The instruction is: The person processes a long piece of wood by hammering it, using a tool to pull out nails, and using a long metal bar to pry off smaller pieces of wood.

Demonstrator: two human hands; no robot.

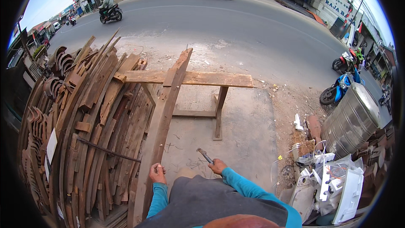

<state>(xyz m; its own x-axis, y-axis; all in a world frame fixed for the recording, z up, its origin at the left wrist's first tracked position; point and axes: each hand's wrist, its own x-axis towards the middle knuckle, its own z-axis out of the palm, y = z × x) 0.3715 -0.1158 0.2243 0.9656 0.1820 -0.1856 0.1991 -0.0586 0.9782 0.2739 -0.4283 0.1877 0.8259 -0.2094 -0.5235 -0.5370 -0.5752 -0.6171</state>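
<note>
My right hand (pixel 217 166) is closed around the handle of a hammer (pixel 205 155), its head pointing forward and left above the concrete. Beside the long wooden beam (pixel 162 114), my left hand (pixel 157 173) has its fingers curled in toward the thumb; anything between them is too small to make out. That beam slopes away from me, its far part resting across a horizontal plank (pixel 223 79) on a wooden trestle (pixel 218 114). Small dark bits, apparently bent nails (pixel 192 163), lie scattered on the ground between my hands.
A big stack of old timber (pixel 101 114) fills the left side, with a rusty metal rod (pixel 109 149) across it. At right stand a metal tank (pixel 352 116) and a heap of white scrap (pixel 337 185). Parked motorbikes (pixel 341 86) and a road (pixel 253 25) with riders lie beyond.
</note>
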